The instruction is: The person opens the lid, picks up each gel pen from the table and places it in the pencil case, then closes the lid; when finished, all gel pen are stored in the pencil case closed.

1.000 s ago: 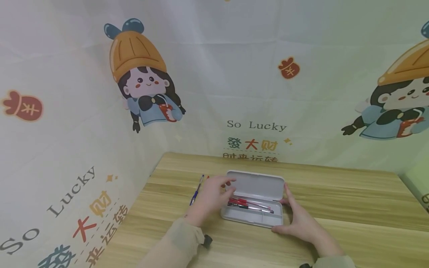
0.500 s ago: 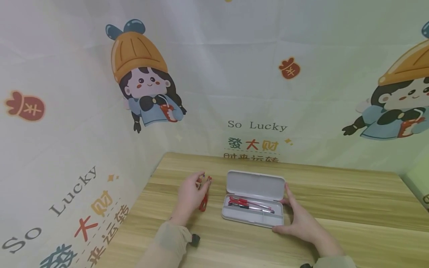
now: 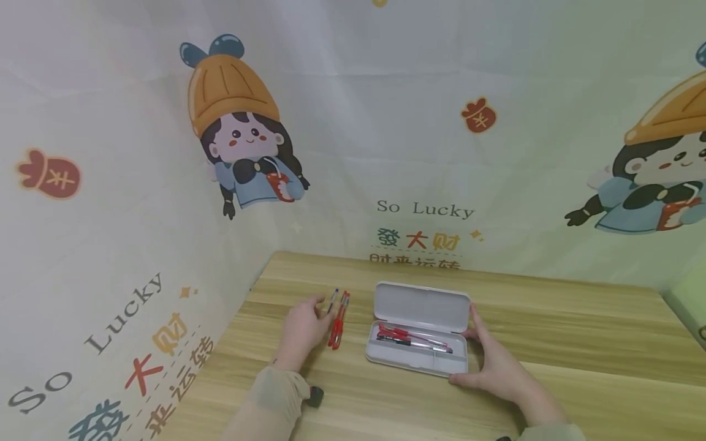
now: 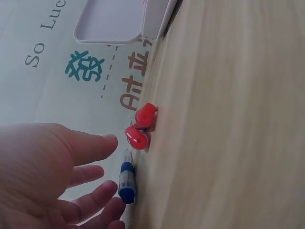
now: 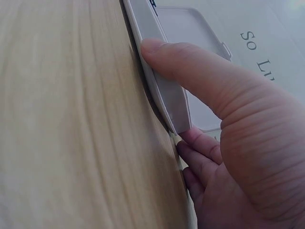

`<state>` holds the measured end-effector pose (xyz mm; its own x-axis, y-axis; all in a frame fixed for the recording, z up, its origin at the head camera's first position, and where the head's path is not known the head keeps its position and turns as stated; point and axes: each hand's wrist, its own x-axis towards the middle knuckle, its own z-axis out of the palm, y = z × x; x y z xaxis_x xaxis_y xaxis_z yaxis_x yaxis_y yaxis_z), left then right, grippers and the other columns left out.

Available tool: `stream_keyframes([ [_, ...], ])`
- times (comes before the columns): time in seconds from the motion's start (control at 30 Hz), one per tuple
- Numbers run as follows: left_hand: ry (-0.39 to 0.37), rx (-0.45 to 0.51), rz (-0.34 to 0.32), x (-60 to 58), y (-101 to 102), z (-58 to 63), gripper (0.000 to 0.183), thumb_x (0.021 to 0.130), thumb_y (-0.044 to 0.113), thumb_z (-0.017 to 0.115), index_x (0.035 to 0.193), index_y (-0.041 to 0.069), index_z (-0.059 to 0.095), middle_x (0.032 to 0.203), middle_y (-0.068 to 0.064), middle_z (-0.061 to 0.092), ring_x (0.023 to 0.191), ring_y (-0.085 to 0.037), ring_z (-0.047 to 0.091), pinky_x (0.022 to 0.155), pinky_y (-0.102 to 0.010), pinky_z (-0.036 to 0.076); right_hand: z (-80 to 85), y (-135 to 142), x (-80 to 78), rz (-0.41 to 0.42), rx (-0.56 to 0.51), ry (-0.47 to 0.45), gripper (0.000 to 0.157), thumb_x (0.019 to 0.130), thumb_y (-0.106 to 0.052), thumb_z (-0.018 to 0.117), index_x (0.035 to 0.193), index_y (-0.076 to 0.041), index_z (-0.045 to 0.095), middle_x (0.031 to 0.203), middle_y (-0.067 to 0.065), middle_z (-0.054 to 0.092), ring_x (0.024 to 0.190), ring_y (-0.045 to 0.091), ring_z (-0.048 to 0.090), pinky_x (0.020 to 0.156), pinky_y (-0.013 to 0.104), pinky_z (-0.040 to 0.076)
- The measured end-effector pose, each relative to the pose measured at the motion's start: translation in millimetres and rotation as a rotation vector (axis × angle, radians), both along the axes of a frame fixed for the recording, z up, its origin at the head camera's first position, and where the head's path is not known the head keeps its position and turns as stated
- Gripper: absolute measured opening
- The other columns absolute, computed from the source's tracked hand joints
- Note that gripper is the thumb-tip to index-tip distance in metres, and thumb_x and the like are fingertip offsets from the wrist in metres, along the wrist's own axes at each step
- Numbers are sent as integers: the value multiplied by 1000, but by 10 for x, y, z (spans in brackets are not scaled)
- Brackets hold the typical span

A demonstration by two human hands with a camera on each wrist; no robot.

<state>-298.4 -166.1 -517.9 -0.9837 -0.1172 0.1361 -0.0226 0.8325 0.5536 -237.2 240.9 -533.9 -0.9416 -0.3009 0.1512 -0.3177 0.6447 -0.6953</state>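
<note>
An open white pencil case (image 3: 405,361) lies on the table with its lid (image 3: 421,307) tipped back. Inside its rear compartment are red pens (image 3: 393,332) and a black pen (image 3: 394,339). My right hand (image 3: 493,364) grips the case's right end, thumb on the front wall and fingers round the back corner, as the right wrist view (image 5: 238,129) shows. My left hand (image 3: 302,331) hovers beside a blue pen (image 4: 127,181), its fingers loosely bent and spread from the thumb, holding nothing. Two red pens (image 3: 339,324) lie side by side just right of the blue one.
The wood-grain table (image 3: 562,331) extends to the right of the case. Behind it hangs a pale printed cloth (image 3: 342,122) with cartoon figures, meeting the table's back edge and running along its left side.
My left hand has moved left from the pencil case, across the red pens, to the blue pen, uncovering the red pens. My right hand keeps its grip on the case.
</note>
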Motion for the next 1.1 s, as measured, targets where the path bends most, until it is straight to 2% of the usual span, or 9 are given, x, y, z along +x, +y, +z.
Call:
stream_keyframes([
  [0.17,-20,-21,6,-8,2,-20,48,100,31,81,139,5,71,109,-11,81,91,-25,75,84,-46,63,-7,6,7,-2,-5,3,158,69,-41,104,176,-7,-6,151,25,65,148,54,53,125,78,31],
  [0.37,-35,-56,8,-12,-8,-35,45,99,25,80,139,6,72,102,-8,79,81,-20,68,73,-38,56,-7,10,8,0,-19,9,158,69,-40,104,176,-9,-8,150,25,65,148,55,53,125,78,30],
  [0.47,-18,-71,4,-10,-18,-50,42,98,20,81,137,5,73,97,-7,79,78,-20,69,71,-38,57,-10,6,8,-1,-15,11,159,69,-40,105,176,-9,-8,151,24,65,148,54,53,126,78,30],
  [0.7,-21,-66,8,4,-12,-70,36,99,14,76,133,4,76,112,-14,83,92,-26,78,79,-43,64,-1,0,23,2,-17,1,157,70,-41,104,176,-8,-8,151,24,65,150,54,51,126,77,29],
  [0.9,-10,-34,10,3,3,-35,28,100,14,75,126,4,79,103,-13,83,81,-22,73,68,-36,60,8,8,31,1,-19,-4,157,71,-41,104,176,-9,-9,152,24,64,150,54,50,126,78,29],
  [1.1,17,-11,8,28,36,50,31,101,14,73,131,6,78,101,-9,81,69,-14,65,57,-27,49,5,9,25,5,-11,-6,157,72,-42,103,176,-10,-10,153,24,64,151,54,49,126,78,29],
])
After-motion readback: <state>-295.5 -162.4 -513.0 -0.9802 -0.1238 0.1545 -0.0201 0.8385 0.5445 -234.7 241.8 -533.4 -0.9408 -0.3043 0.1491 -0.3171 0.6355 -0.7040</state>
